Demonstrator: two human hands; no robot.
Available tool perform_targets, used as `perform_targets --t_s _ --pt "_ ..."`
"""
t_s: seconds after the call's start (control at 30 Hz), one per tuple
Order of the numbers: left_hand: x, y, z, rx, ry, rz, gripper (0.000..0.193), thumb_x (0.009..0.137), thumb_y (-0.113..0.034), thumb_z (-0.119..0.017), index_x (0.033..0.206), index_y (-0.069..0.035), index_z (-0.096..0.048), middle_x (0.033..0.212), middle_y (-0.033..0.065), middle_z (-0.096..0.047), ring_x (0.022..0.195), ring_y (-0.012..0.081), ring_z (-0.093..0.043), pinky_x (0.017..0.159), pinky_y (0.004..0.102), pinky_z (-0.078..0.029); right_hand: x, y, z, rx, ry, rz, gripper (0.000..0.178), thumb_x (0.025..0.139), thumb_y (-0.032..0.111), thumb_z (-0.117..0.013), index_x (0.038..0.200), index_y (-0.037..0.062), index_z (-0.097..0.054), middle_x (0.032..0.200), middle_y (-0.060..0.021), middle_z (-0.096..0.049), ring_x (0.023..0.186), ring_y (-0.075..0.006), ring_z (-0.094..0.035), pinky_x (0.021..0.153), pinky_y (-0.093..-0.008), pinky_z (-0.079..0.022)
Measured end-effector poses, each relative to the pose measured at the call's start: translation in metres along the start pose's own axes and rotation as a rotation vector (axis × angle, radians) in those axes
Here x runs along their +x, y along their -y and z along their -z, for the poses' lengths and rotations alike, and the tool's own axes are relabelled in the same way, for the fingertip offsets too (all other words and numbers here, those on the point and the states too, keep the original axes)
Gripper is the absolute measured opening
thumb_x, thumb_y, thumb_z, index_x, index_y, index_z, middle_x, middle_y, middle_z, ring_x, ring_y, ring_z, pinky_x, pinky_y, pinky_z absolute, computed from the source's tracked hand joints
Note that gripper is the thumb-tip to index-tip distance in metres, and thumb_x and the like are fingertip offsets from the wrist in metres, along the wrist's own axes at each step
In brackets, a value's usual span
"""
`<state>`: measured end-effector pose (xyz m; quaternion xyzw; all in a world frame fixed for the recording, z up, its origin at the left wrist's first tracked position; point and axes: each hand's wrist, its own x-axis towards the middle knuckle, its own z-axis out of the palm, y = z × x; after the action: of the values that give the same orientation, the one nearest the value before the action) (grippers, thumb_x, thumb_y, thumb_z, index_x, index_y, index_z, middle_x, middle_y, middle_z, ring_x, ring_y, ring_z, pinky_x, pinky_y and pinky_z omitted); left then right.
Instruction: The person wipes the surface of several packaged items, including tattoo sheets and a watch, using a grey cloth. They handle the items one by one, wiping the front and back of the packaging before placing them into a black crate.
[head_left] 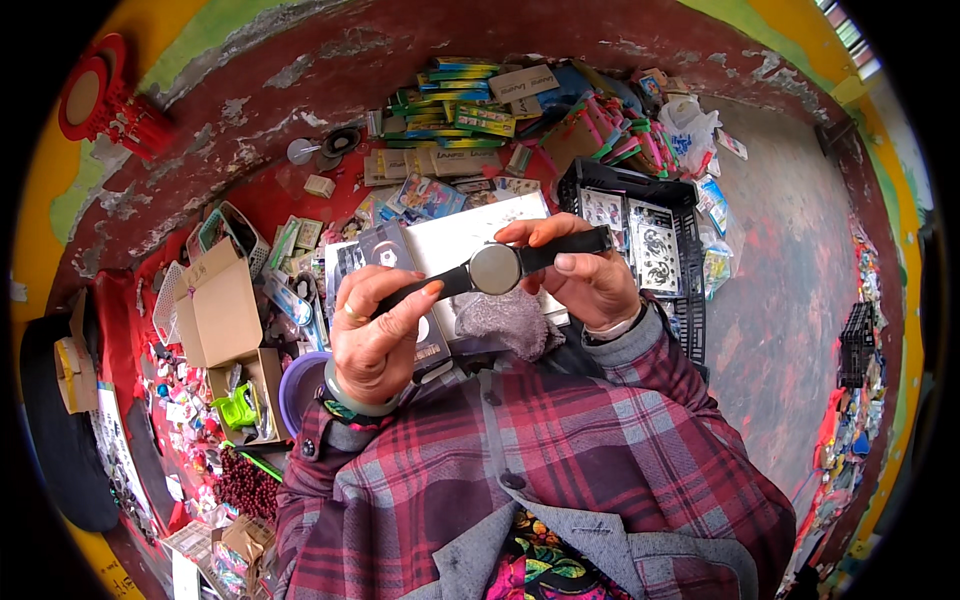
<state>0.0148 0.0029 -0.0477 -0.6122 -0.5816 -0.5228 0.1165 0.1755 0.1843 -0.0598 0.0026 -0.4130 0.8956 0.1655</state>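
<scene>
A wristwatch (495,269) with a round grey face and a black strap is stretched out between my two hands, in front of my chest. My left hand (377,318) pinches one strap end between thumb and fingers. On the other side, the fingers and thumb of my right hand (590,272) grip the other strap half. Below the watch lies a grey fuzzy cloth (508,322). Behind it are a white board (440,248) and a dark printed box (385,250), partly covered by my hands.
A black plastic crate (686,250) with patterned sheets stands at right. Open cardboard boxes (222,310) and a purple basin (300,385) are at left. Stacked coloured boxes (455,100) line the far wall. A white plastic bag (688,125) lies at the back right.
</scene>
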Motion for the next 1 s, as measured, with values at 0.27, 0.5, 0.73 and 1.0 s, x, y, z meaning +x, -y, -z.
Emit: perform_targets --t_s 0.27,0.5,0.73,1.0 --pt "-0.015 0.009 -0.006 -0.261 -0.056 0.317 0.026 0.078 0.010 -0.063 0.101 -0.003 -0.067 0.092 0.0104 -0.063 0.083 0.0186 -0.056 0.072 0.0255 -0.044 0.002 -0.001 0.003 -0.185 -0.117 0.047 0.034 0.086 0.028 -0.063 0.106 0.0013 -0.059 0.114 -0.0233 -0.058 0.095 -0.0206 -0.061 0.069 -0.0263 -0.052" --pt "-0.015 0.008 -0.007 -0.303 -0.046 0.348 0.026 0.078 0.010 -0.063 0.101 -0.002 -0.067 0.094 0.0104 -0.063 0.084 0.0185 -0.057 0.074 0.0251 -0.044 0.002 -0.002 0.004 -0.175 -0.133 0.056 0.034 0.087 0.030 -0.062 0.105 0.0016 -0.060 0.111 -0.0225 -0.060 0.093 -0.0191 -0.062 0.070 -0.0261 -0.052" --pt "-0.015 0.009 -0.009 -0.413 -0.053 0.416 0.024 0.079 0.010 -0.062 0.100 0.000 -0.067 0.095 0.0109 -0.064 0.086 0.0171 -0.059 0.074 0.0239 -0.045 0.002 -0.001 0.003 -0.170 -0.162 0.083 0.033 0.087 0.030 -0.062 0.103 0.0015 -0.061 0.108 -0.0217 -0.062 0.090 -0.0178 -0.063 0.069 -0.0254 -0.052" --pt "-0.020 0.011 -0.009 -0.996 0.329 1.044 0.023 0.089 -0.003 -0.056 0.109 0.007 -0.060 0.095 0.0167 -0.066 0.081 0.0196 -0.064 0.076 0.0287 -0.051 -0.003 0.006 0.002 -0.303 -0.461 0.016 0.045 0.085 0.041 -0.064 0.078 -0.0029 -0.065 0.060 -0.0113 -0.064 0.044 -0.0148 -0.060 0.034 -0.0198 -0.038"
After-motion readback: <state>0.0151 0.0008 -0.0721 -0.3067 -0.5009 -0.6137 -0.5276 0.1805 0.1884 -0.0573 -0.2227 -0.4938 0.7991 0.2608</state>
